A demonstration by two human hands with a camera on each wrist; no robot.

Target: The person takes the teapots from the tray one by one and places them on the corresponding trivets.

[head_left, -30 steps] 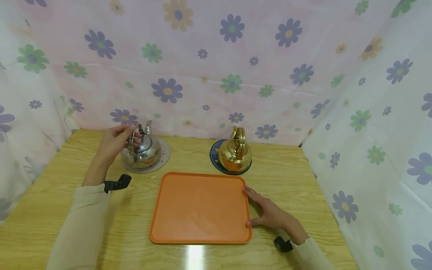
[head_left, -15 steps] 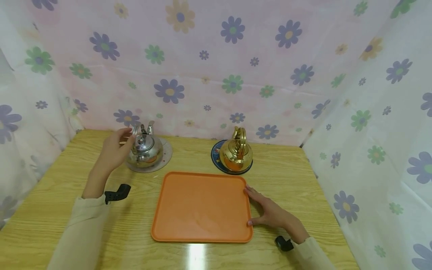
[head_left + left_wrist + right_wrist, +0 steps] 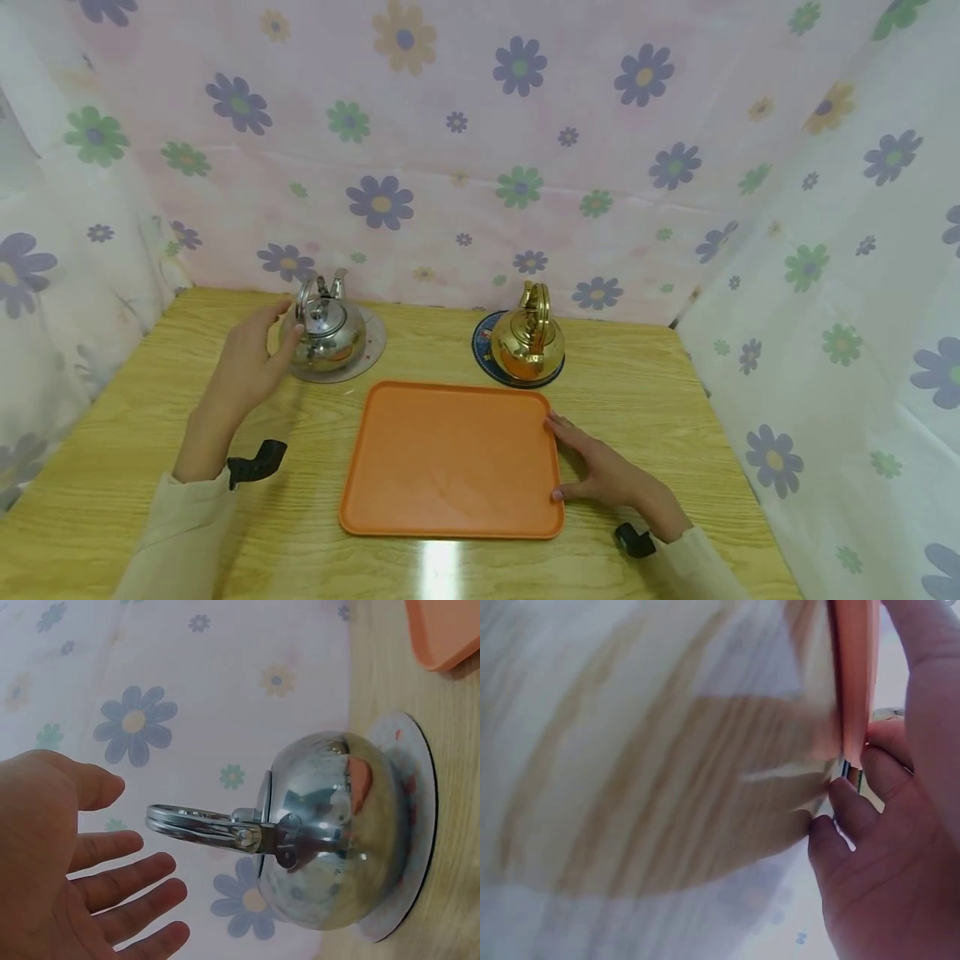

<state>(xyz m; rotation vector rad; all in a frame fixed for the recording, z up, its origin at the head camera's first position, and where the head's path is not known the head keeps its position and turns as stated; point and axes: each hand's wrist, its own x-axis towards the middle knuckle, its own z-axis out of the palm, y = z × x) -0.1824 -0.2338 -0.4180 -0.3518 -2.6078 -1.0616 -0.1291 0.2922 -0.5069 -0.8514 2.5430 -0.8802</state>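
A silver kettle (image 3: 330, 342) stands on a round pale mat (image 3: 373, 333) at the back left. Beside its handle (image 3: 206, 825) is my left hand (image 3: 243, 367), fingers spread. The left wrist view shows a gap between that hand and the handle, with nothing held. An orange tray (image 3: 453, 467) lies flat on the table in front of the kettles. My right hand (image 3: 600, 475) rests along the tray's right edge, thumb and fingertips touching it; in the right wrist view its fingers meet the tray's rim (image 3: 855, 682).
A gold kettle (image 3: 525, 342) stands on a round dark blue mat (image 3: 483, 354) at the back, behind the tray's right part. Flowered cloth (image 3: 442, 150) hangs behind the wooden table (image 3: 300, 517) and along both sides.
My left hand has come off the silver kettle's handle and drawn back toward me, its fingers opening. My right hand stays at the tray's edge. The kettles remain on their mats.
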